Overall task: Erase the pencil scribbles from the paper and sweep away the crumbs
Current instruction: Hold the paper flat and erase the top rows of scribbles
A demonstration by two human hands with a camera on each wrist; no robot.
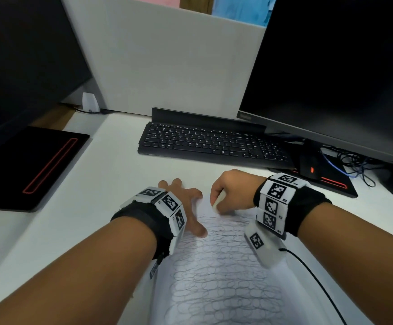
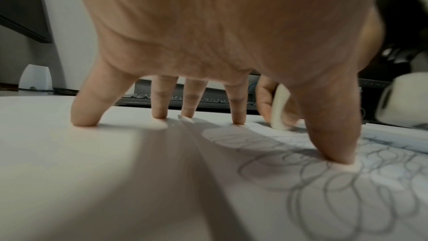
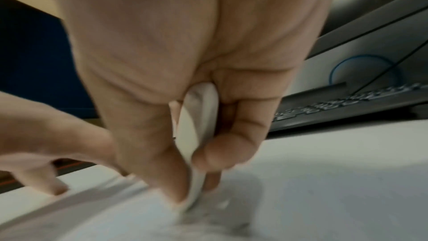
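Fingers (image 2: 159,113) of left hand (image 1: 186,202) splay on paper (image 1: 226,277); right hand (image 1: 233,188) pinches eraser (image 1: 218,200).

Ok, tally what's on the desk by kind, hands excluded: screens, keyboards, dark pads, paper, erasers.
Monitors: 2
Keyboard: 1
Dark pads with red line: 2
Paper sheet: 1
Eraser: 1
Total: 7
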